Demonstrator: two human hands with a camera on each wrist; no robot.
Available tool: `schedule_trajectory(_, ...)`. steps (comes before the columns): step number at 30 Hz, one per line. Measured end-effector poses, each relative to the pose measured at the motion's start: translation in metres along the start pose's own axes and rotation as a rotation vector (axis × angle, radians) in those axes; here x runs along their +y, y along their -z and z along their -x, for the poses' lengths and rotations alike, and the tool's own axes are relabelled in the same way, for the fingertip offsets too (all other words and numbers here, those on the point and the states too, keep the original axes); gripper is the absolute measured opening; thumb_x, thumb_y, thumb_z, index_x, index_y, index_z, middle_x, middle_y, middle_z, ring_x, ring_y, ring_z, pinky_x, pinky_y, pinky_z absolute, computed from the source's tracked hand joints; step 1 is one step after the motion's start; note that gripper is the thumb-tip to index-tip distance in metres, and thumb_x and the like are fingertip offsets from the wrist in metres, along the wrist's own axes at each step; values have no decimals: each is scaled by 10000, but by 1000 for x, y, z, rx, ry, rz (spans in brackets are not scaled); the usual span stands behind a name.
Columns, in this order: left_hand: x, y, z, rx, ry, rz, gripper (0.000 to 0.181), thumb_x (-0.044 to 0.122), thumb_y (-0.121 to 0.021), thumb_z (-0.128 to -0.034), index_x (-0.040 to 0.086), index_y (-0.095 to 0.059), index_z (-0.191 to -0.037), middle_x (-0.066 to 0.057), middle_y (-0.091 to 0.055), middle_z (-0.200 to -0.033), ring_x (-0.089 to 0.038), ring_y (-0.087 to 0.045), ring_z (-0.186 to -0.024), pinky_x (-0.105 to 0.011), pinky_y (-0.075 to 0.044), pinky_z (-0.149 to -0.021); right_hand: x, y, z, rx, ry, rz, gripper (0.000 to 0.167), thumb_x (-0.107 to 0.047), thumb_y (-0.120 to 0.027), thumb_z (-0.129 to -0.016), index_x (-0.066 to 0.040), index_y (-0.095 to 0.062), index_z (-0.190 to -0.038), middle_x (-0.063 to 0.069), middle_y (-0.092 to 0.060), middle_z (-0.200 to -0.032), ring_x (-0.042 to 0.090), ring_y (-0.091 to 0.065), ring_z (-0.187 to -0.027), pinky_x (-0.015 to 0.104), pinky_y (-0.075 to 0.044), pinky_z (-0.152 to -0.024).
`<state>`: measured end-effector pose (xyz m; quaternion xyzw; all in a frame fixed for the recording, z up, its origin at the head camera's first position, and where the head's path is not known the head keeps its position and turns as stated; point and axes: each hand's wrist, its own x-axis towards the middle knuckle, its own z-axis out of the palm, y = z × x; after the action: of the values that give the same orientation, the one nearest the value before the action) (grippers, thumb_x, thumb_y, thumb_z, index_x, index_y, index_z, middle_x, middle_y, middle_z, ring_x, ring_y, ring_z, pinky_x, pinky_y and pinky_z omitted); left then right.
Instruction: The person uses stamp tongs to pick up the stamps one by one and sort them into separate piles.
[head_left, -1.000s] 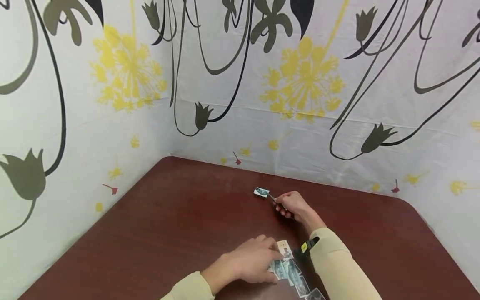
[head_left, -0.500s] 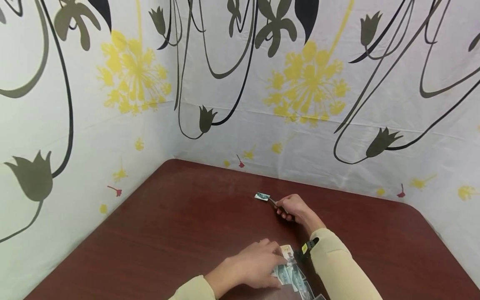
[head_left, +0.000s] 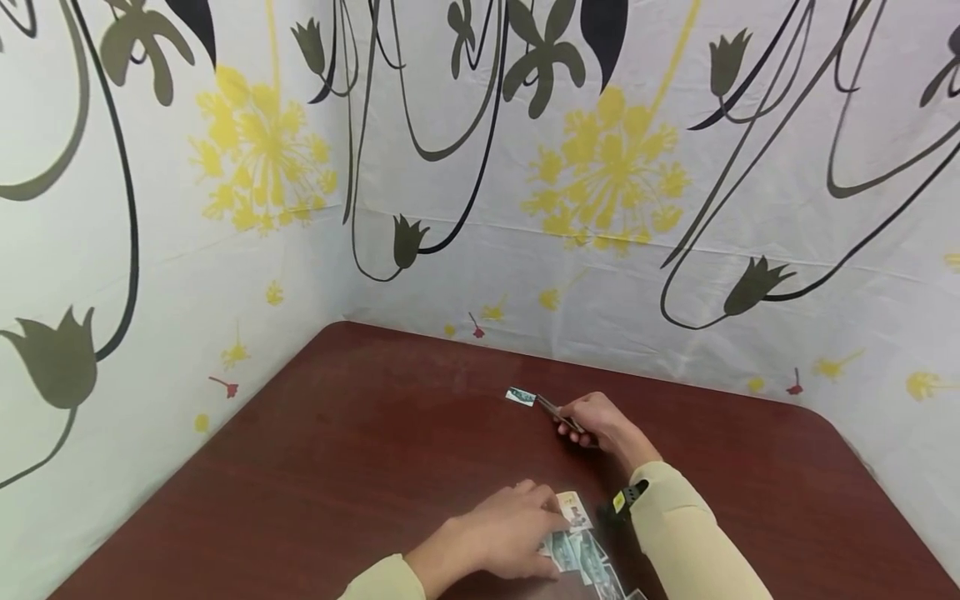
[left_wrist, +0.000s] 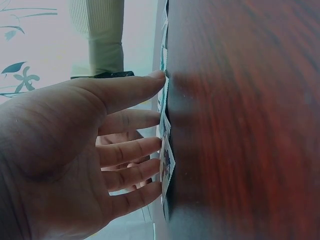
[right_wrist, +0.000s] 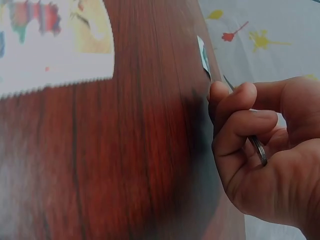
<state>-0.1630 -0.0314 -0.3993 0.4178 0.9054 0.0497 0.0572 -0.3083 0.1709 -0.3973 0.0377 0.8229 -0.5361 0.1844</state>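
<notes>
White cloth [head_left: 480, 242] printed with yellow, olive and black flowers rises behind a reddish-brown counter [head_left: 360, 442]. At the left, a pale sleeve [head_left: 386, 579] leads to the left hand [head_left: 502, 529]; its grip is released, fingers spread and nearly straight, the tips touching a row of stamps [head_left: 588, 554]. Farther back, a lone stamp [head_left: 521, 397] lies on the counter, with the tips of the tweezers [head_left: 555, 411] at its right edge; whether they touch it, I cannot tell. Nearer, the row's stamps overlap, running toward the front. Next comes the right hand [head_left: 596, 421], its grip grasping the tweezers, with a black band [head_left: 628, 497] around the wrist.
</notes>
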Motion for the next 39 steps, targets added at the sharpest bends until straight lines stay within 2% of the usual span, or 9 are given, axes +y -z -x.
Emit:
schedule_trajectory(6,0,2,1,-15,2,39,547,507,-760,-940,310,-656,-1440,116,-584,-1367,-77,-529,-1198,-252,-489,-955,7,8,7,-32,33,-4,299,-152,-545,-1059,80,-711,-1151,5,-691,-719,60,-509,-525,212,-409,-494)
schedule_trajectory(15,2,2,3,-2,18,50,552,499,-772,-929,299,-667,-1433,108,-599,-1354,-82,-536,-1191,-263,-495,-956,13,19,17,-59,57,-9,347,-155,-538,-1081,74,-653,-1315,22,-721,-808,87,-523,-591,231,-420,-530)
schedule_trajectory(26,3,2,2,-1,22,52,565,500,-771,-926,297,-659,-1442,101,-594,-1370,-89,-534,-1196,-273,-495,-964,22,26,25,-58,63,-43,349,-140,-549,-1079,63,-624,-1353,41,-757,-854,98,-522,-581,245,-421,-529)
schedule_trajectory(39,3,1,2,19,15,26,577,522,-772,-919,297,-662,-1439,99,-600,-1361,-87,-539,-1183,-254,-497,-945,29,39,43,-222,147,-71,410,-61,-529,-1037,113,-566,-1406,62,-785,-926,80,-533,-596,222,-422,-525)
